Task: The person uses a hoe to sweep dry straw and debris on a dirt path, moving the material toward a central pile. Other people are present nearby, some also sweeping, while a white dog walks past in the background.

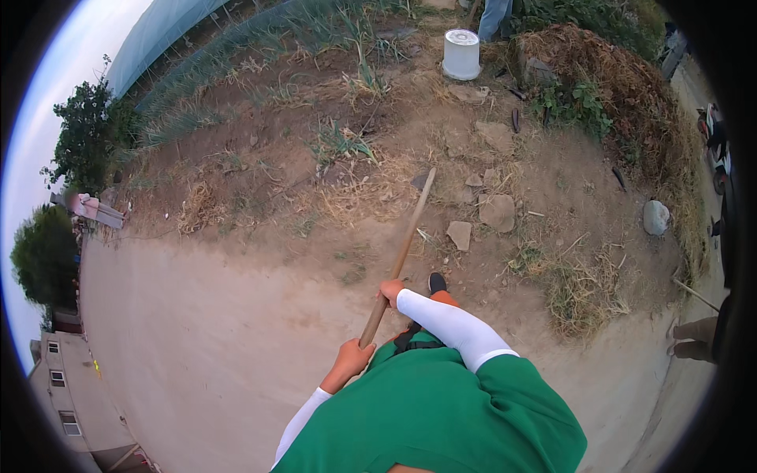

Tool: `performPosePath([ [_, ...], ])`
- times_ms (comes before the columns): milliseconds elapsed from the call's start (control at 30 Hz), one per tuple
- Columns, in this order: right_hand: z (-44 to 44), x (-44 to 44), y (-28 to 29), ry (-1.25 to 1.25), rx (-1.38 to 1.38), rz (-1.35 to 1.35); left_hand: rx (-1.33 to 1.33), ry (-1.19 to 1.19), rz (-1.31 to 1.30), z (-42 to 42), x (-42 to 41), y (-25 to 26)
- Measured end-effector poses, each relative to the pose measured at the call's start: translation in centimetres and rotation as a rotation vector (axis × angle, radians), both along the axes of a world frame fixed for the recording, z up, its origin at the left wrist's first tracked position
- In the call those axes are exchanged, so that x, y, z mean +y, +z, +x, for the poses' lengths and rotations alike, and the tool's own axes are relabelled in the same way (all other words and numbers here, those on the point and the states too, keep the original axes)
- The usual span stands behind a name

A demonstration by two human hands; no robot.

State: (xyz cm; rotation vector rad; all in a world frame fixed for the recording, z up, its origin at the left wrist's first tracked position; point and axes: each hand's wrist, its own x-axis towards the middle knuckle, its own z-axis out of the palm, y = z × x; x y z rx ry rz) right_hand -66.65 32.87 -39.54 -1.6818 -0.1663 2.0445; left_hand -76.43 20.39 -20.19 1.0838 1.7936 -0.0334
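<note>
A long wooden pole (408,236) slants away from me over the dirt. My left hand (351,358) grips it near its close end, beside my green shirt. Farther up the shaft, my right hand (390,292) is closed around the wood. The pole's far end lies over or on soil near a dark flat stone (420,180); whether a tool head is attached there cannot be told. Dry straw and a green onion plant (343,143) are beyond that end. My dark shoe (437,283) shows to the right of the pole.
Flat stones (497,213) lie right of the pole. An upturned white bucket (461,54) stands near a person's legs (495,19). Dry vines (609,65), a rounded stone (656,217) and another person's legs (695,338) are at right. A person (97,210) stands far left.
</note>
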Motion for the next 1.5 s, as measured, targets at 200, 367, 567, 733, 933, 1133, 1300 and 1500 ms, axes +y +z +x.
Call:
performPosePath([
  [200,-2.1,2.2,-3.1,-0.058,0.187,-0.195,0.059,-0.047,0.056,-3.4,-3.9,6.7],
  [367,-3.4,1.8,-4.9,0.167,0.140,-0.171,-0.114,0.228,0.085,-4.9,-7.4,2.7],
  [567,-0.5,8.3,-0.9,-0.147,0.024,-0.048,-0.222,0.364,0.228,1.7,-0.9,4.8],
  [733,1.9,13.8,3.2,-0.216,0.126,0.200,-0.075,0.198,0.318,3.2,5.3,-0.4],
  [933,4.6,16.2,4.4,-0.214,-0.046,0.302,-0.045,0.033,0.337,5.0,11.0,-1.8],
  [1133,2.5,11.9,1.0,-0.073,0.187,-0.070,-0.048,0.021,0.035,0.0,9.7,-2.3],
  [1300,2.0,11.4,-1.5,-0.030,0.338,-0.137,-0.028,-0.023,-0.005,-0.6,10.5,-1.2],
  [1500,-0.3,12.0,-2.4,-0.161,0.287,-0.165,-0.094,-0.036,0.068,-3.8,9.2,-2.1],
])
